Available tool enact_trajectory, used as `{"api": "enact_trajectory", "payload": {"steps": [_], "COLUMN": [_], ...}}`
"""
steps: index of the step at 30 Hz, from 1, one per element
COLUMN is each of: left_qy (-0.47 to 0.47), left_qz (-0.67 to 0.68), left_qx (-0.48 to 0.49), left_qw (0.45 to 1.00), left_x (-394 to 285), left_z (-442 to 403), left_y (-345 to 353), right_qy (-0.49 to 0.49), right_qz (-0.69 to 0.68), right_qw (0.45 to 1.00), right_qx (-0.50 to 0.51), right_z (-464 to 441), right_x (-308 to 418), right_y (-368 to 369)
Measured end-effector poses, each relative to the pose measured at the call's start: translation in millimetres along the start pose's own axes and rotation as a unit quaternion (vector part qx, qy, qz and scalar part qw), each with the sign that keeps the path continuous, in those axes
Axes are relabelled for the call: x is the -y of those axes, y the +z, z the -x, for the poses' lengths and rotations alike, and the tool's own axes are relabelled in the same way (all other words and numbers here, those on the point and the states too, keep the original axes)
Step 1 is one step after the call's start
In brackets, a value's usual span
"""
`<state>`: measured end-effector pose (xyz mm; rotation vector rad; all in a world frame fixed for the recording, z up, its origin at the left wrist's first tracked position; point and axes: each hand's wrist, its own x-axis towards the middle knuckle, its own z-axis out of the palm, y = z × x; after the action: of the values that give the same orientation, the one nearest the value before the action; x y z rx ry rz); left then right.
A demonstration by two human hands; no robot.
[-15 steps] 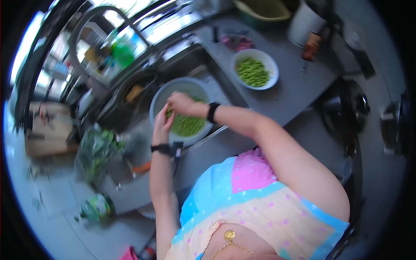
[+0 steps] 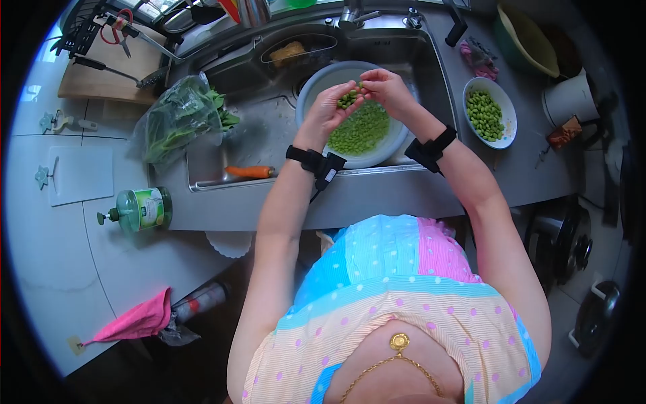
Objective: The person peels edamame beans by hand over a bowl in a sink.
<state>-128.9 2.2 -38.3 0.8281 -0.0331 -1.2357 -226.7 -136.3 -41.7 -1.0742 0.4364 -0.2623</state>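
A large pale basin point(image 2: 397, 138) stands in the sink, with many green beans point(image 2: 360, 131) in water inside it. Over its left part, my left hand point(image 2: 328, 108) is curled around several green beans point(image 2: 347, 99). My right hand point(image 2: 389, 93) is beside it, its thumb and index finger pinched together on a small green bean. The fingertips of both hands nearly meet above the basin. To the right, on the counter, a white bowl point(image 2: 509, 114) holds more green beans point(image 2: 484, 114).
The steel sink point(image 2: 259, 111) holds a carrot point(image 2: 249, 172); leafy greens in a plastic bag point(image 2: 178, 121) lie over its left edge. A green pump bottle point(image 2: 145, 209) stands at lower left. A white container point(image 2: 568, 99) and green basin point(image 2: 528, 40) are at right.
The head view has turned and sharpened, so the sink now lies level. Both hands remain over the basin; my right hand now shows a pinch beside the beans in my left hand.
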Motion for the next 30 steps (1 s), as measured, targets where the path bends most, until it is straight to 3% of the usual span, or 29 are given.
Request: {"api": "enact_trajectory", "payload": {"steps": [5, 17, 20, 21, 23, 30], "left_qy": [0.024, 0.007, 0.009, 0.011, 0.017, 0.038], "left_qz": [-0.041, 0.015, 0.039, 0.039, 0.036, -0.021], "left_qx": [-0.013, -0.032, -0.043, -0.046, -0.048, -0.045], "left_qw": [0.999, 0.999, 0.998, 0.998, 0.998, 0.998], "left_x": [3.4, 3.0, 1.3, 1.1, 2.2, 2.5], "left_z": [-3.1, -0.8, 1.2, 1.2, 0.1, -2.1], "left_y": [4.7, 0.0, -3.7, -4.9, -6.1, 1.2], "right_qy": [-0.057, 0.011, 0.011, -0.051, -0.175, -0.19], "right_qz": [0.03, -0.033, 0.088, 0.201, 0.415, 0.352], "right_qw": [0.998, 0.998, 0.995, 0.978, 0.893, 0.916], "right_qx": [-0.003, -0.057, -0.043, -0.032, -0.009, -0.016], "right_z": [0.8, -3.6, -6.7, -7.4, -8.2, 6.8], "right_x": [-3.9, -11.4, -12.0, -15.2, -23.3, -2.7], "right_y": [5.1, 0.3, -5.5, -6.0, -5.6, 11.2]}}
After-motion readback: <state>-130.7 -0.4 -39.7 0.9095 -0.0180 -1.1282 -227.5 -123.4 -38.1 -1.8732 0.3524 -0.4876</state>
